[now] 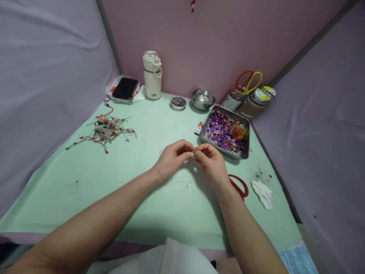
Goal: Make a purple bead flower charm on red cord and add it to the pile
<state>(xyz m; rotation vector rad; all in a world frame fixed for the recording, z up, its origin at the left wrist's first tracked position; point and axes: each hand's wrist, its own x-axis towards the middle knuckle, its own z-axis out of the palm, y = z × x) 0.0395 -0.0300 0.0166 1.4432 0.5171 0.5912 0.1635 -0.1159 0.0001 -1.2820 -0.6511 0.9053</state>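
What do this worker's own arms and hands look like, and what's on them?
The left hand and right hand are human and ungloved. Both forearms are bare, with no sleeve, watch or bracelet showing.

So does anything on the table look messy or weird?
A bit: small dark specks and a tiny green blob dot the pale green tabletop, beside a crumpled white tissue or cloth on the right. They look messy, like stains or crumbs; I can't tell which. Nothing looks clearly broken.
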